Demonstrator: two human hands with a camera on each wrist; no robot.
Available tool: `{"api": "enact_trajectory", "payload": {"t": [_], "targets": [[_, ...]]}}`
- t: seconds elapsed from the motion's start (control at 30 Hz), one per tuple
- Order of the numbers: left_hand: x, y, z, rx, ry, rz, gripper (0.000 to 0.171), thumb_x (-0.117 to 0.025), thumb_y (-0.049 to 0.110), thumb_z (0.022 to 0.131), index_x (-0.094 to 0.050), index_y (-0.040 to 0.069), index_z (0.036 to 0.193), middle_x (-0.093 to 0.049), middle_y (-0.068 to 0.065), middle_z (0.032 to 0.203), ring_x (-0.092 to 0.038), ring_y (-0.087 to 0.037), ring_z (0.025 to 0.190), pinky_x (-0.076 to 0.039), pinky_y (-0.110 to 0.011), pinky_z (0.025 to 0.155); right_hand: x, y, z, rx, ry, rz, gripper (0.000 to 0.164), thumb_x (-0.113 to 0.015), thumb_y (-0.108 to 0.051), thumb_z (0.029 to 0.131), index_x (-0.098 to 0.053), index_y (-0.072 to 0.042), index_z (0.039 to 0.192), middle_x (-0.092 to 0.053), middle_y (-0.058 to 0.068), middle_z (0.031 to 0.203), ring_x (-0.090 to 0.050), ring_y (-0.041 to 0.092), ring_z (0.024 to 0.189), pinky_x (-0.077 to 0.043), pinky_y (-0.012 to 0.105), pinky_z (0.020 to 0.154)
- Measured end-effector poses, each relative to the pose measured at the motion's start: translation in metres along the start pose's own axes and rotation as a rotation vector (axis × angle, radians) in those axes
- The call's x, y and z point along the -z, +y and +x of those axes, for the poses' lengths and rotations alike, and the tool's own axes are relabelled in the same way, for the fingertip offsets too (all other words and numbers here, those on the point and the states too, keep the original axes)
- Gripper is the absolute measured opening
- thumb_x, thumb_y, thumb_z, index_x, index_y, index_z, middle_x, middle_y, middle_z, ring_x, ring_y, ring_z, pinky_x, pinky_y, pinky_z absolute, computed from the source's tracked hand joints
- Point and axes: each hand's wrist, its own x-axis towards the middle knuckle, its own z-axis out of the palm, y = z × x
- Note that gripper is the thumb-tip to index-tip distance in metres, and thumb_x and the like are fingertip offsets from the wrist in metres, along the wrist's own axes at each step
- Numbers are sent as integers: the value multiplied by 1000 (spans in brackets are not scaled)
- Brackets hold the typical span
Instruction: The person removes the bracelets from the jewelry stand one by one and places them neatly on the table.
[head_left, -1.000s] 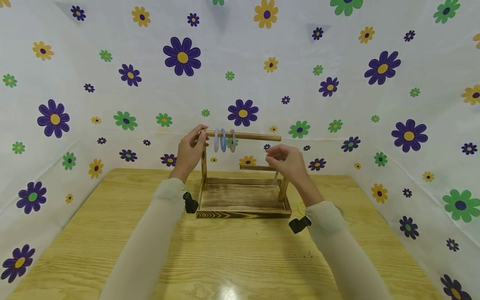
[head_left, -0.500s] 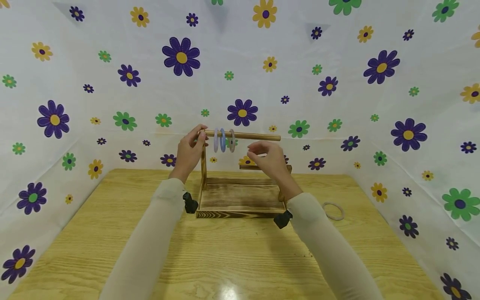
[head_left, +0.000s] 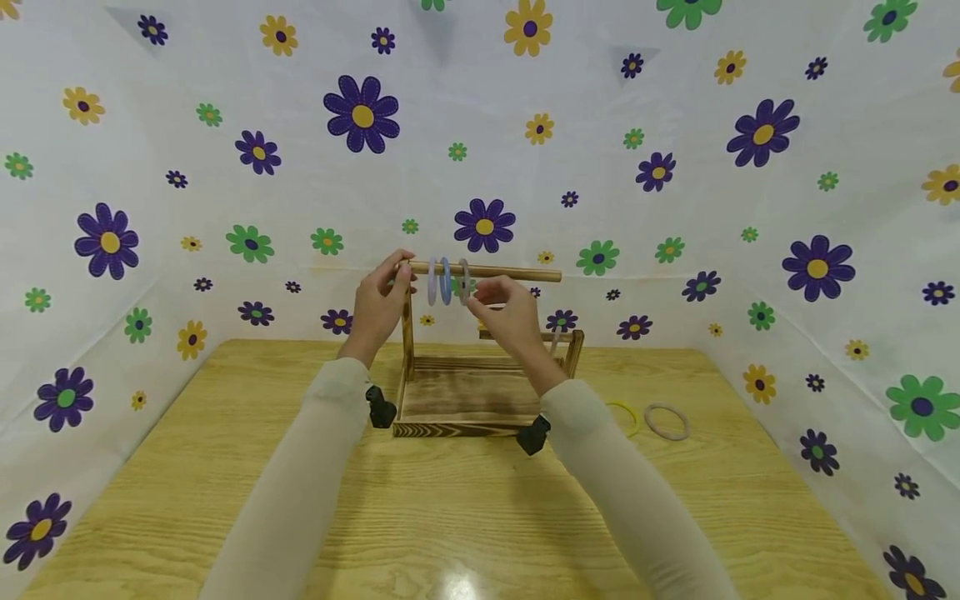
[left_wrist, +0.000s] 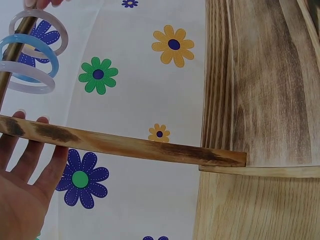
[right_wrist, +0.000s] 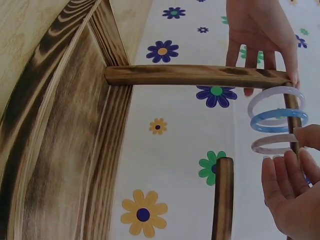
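Note:
A wooden rack (head_left: 487, 429) with a tray base carries a high bar (head_left: 517, 273) and a shorter low bar (head_left: 517, 337). My left hand (head_left: 381, 307) grips the top of its left post, fingers behind the wood. Three bangles hang on the high bar: a pale lilac bangle (head_left: 432, 287), a blue bangle (head_left: 446, 287) and a greyish bangle (right_wrist: 265, 145) furthest right. At the greyish bangle, my right hand (head_left: 512, 321) has its thumb on one side and fingertips close at the other, pinching it near the bar.
Another pale bangle (head_left: 556, 342) hangs on the low bar near the right post. On the table (head_left: 450, 508) to the right lie a yellow bangle (head_left: 628, 417), partly behind the sleeve, and a greyish bangle (head_left: 666, 422). A flowered cloth (head_left: 247, 108) stands behind and at both sides.
My right hand has moved left from the low bar's right end to the greyish bangle on the high bar, uncovering the bangles on the table. My left hand has stayed in place.

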Motion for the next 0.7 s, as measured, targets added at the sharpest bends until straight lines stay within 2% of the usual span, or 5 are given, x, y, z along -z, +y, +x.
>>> {"api": "enact_trajectory", "payload": {"t": [0.27,0.47,0.7], "targets": [[0,0,-1,0,0,8,42,-43,36,112,-56,15,145,-65,-19,120,-71,-34,106,-58,-50,92,-12,4,1,18,26,41,23,-76,-10,92,-69,2,110,-74,21,108,-71,33,102,-60,41,92],[0,-1,0,-12,3,9,43,-43,35,112,-56,13,146,-63,-25,123,-71,-34,106,-59,-45,95,-15,5,3,27,52,58,18,-76,-8,92,-69,2,106,-73,20,105,-71,31,99,-61,39,90],[-1,-1,0,-14,6,15,43,-43,36,112,-56,13,146,-64,-23,122,-70,-32,105,-59,-43,94,-16,4,5,26,61,62,17,-75,-8,93,-70,2,106,-74,20,105,-71,32,98,-61,40,91]]}}
